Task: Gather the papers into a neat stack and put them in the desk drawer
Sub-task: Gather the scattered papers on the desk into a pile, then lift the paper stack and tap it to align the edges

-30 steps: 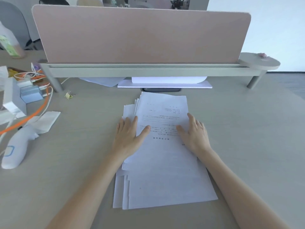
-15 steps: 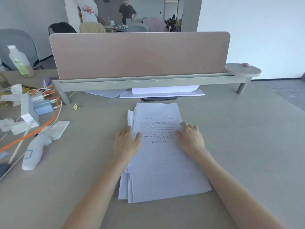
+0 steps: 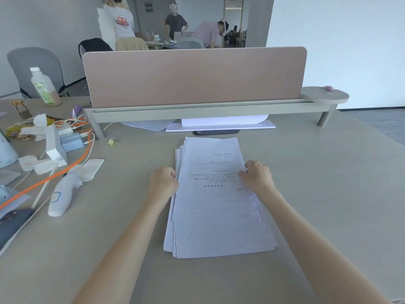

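Observation:
A loose stack of white printed papers (image 3: 217, 207) lies flat on the beige desk (image 3: 317, 194) in front of me, its sheets fanned slightly at the left and near edges. My left hand (image 3: 164, 183) is curled against the stack's left edge, fingers pinching the sheets. My right hand (image 3: 256, 177) grips the right edge, thumb on the top sheet. No drawer is in view.
A pink divider panel (image 3: 195, 75) on a raised shelf (image 3: 197, 110) crosses the desk behind the papers, with more white sheets (image 3: 221, 125) beneath it. At the left are an orange cable (image 3: 72, 167), a white handheld device (image 3: 62, 194), small boxes, tissues, a binder clip (image 3: 112, 141) and a bottle (image 3: 43, 86). People stand far behind.
Both hands slid from lying flat on the top sheet out to the stack's side edges and curled onto them. The view tilted up, showing more of the room.

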